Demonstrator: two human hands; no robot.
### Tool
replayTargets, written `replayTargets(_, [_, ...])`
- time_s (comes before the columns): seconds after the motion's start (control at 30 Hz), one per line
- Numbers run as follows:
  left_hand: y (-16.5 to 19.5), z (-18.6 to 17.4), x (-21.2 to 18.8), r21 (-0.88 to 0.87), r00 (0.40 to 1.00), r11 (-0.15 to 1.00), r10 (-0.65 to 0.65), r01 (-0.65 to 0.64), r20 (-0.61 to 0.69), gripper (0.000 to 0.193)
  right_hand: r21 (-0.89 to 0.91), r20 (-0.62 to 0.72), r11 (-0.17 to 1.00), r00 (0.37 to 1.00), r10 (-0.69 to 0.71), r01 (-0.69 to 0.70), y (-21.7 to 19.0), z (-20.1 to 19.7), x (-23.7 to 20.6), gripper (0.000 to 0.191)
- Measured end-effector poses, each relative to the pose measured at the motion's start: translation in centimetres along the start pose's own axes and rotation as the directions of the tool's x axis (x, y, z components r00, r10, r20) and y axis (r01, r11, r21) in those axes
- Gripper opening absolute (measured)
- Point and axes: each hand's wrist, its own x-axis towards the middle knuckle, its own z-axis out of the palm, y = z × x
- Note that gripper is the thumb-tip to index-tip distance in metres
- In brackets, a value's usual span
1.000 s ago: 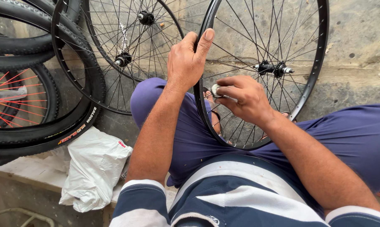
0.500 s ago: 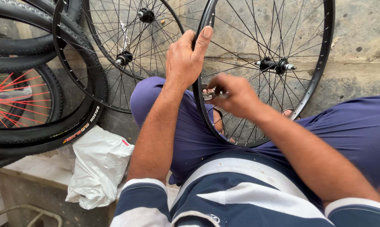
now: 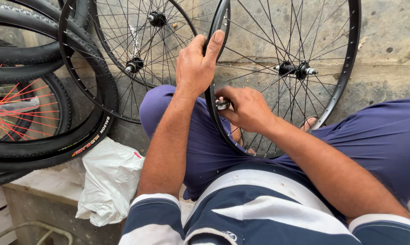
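Note:
A black spoked bicycle wheel (image 3: 345, 68) stands upright between my knees, its hub (image 3: 295, 70) to the right. My left hand (image 3: 196, 66) grips the rim at its left side, fingers wrapped over the edge. My right hand (image 3: 245, 109) is closed on a small round metal tool (image 3: 222, 104) pressed against the inside of the rim, just below my left hand. Part of the tool is hidden by my fingers.
A second bare spoked wheel (image 3: 137, 63) leans against the concrete wall (image 3: 390, 36) behind. Several tyred wheels (image 3: 41, 131), one with red spokes, stack at the left. A white plastic bag (image 3: 109, 181) lies on a low ledge beside my left knee.
My right hand has moved left and down, bringing the small metal tool from in front of the spokes up against the rim. My left hand keeps its hold on the rim.

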Motion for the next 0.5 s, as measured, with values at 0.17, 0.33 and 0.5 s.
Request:
replayTargets(0.17, [0.0,0.0,-0.2,-0.023,1.000,1.000,-0.007,0.007,0.003,0.073,0.454,0.019,0.881,0.987,-0.160,0.134,0.3,-0.6,0.0,0.019])
replayTargets(0.33, [0.0,0.0,-0.2,-0.015,1.000,1.000,0.001,-0.001,-0.002,0.075,0.059,0.056,0.994,0.995,0.085,-0.088,-0.6,-0.8,0.3,0.036])
replayTargets(0.5, [-0.1,0.1,-0.1,-0.015,1.000,1.000,-0.020,0.020,0.019,0.073,0.338,0.021,0.937,0.995,-0.100,0.087,-1.3,-1.5,0.4,0.033])
